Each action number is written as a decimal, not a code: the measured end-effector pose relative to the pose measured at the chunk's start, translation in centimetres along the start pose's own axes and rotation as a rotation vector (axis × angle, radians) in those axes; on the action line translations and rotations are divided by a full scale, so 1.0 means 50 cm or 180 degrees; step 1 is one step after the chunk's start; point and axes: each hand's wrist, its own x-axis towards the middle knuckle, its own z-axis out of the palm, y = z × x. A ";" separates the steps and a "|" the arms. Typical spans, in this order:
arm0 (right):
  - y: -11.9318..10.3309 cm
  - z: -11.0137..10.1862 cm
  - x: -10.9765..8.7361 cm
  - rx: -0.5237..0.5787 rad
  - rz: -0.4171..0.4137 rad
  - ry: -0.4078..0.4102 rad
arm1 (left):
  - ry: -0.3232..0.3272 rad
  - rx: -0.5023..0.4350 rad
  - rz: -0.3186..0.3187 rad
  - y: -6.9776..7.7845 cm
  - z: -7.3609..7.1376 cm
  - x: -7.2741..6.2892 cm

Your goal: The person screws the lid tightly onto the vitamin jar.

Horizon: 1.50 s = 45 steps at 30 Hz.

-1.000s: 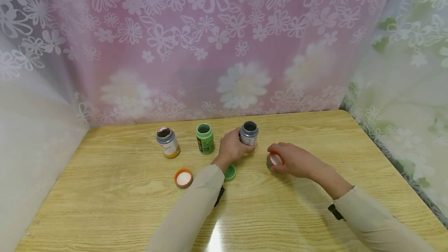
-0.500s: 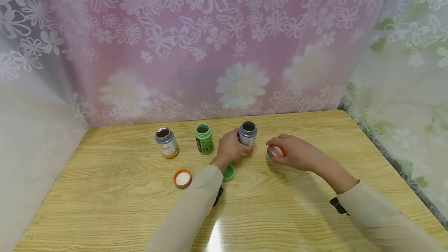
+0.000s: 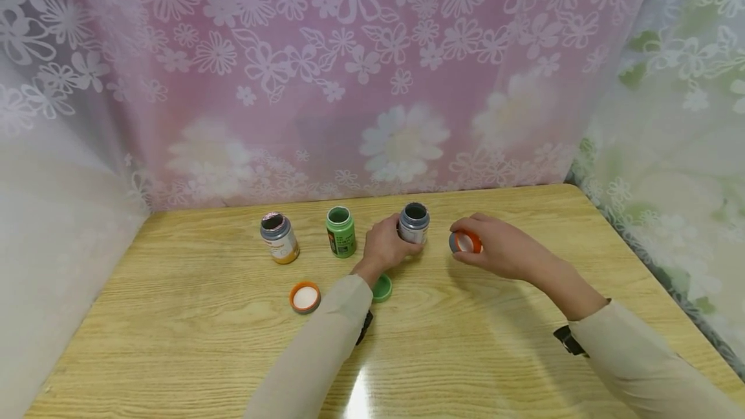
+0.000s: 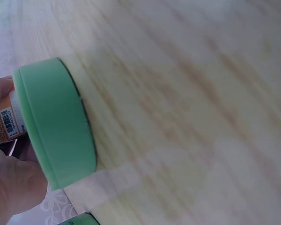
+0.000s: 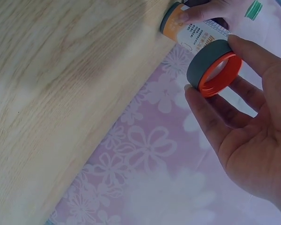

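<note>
My left hand (image 3: pixel 385 246) grips a grey-necked, open-topped jar (image 3: pixel 414 224) that stands upright toward the back of the table. Its white and orange label (image 5: pixel 192 30) shows in the right wrist view. To the right of the jar, my right hand (image 3: pixel 507 247) pinches a grey screw lid (image 3: pixel 464 242) by its rim between thumb and fingertips. The lid is tilted and raised off the table, its orange inner side toward my palm. A green lid (image 4: pixel 56 124) lies by my left forearm and fills much of the left wrist view, partly covering the left hand there.
Left of my left hand stand an open green jar (image 3: pixel 341 233) and another open grey-necked jar (image 3: pixel 280 239). In front of them lies a second orange-lined lid (image 3: pixel 305 297), inside up. A floral curtain (image 3: pixel 372 83) hangs behind the wooden table (image 3: pixel 204 341).
My right hand has lifted the grey lid from the table and turned it on its side, moving slightly right and back. The left hand stays on its jar.
</note>
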 end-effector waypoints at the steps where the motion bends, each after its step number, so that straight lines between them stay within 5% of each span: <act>1: 0.000 -0.001 -0.001 0.0007 0.0002 0.0012 | -0.0006 -0.0002 0.0002 0.000 0.000 0.000; 17: 0.007 -0.018 -0.011 0.0111 0.0060 0.0214 | -0.0052 0.0023 0.0035 0.002 0.000 0.000; 25: 0.004 -0.017 -0.002 0.0637 0.0103 0.0288 | -0.0030 -0.0028 0.0006 0.004 0.004 0.000; 45: -0.008 0.009 0.024 0.1438 0.0227 0.0996 | -0.0031 -0.0023 0.0048 -0.004 0.001 -0.001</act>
